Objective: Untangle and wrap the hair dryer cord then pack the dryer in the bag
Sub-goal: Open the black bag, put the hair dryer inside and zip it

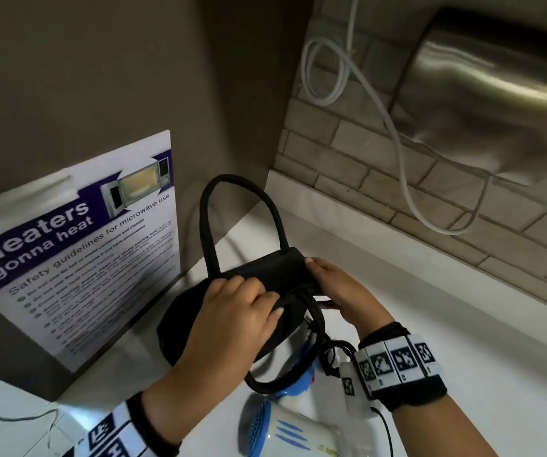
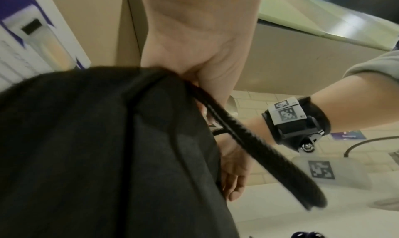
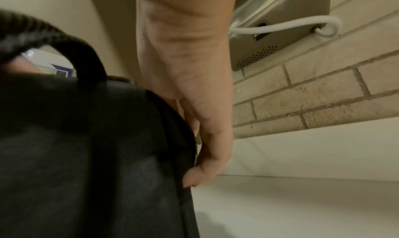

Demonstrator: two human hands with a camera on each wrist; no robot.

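Black bag (image 1: pixel 232 311) held up over the counter (image 1: pixel 430 308), between both hands, mouth edge uppermost. Far left, a microwave poster (image 1: pixel 77 255) on a box, apart from the work. Left hand (image 1: pixel 232 311) on the near rim, fingers curled over the fabric and clamped on it, wrist low and coming from the near left. One handle (image 1: pixel 242 212) standing up in a loop behind, the other (image 1: pixel 285 367) hanging down in front. Right hand (image 1: pixel 334 288) at the bag's right end, fingers together and pinched on the rim, thumb under, seen edge-on in the right wrist view. Probably spreading the mouth open, packing not yet begun.

Dryer (image 1: pixel 295 430) lying on the counter below and nearer than the bag, just under the hands, long axis running left to right, grille end to the left. Cord (image 1: pixel 331 354) bunched dark beside the right wrist; wrapped or loose, cannot tell. Right hand slightly nearer the dryer body; bag mouth facing up and away from it, so likely needing a tilt toward the dryer
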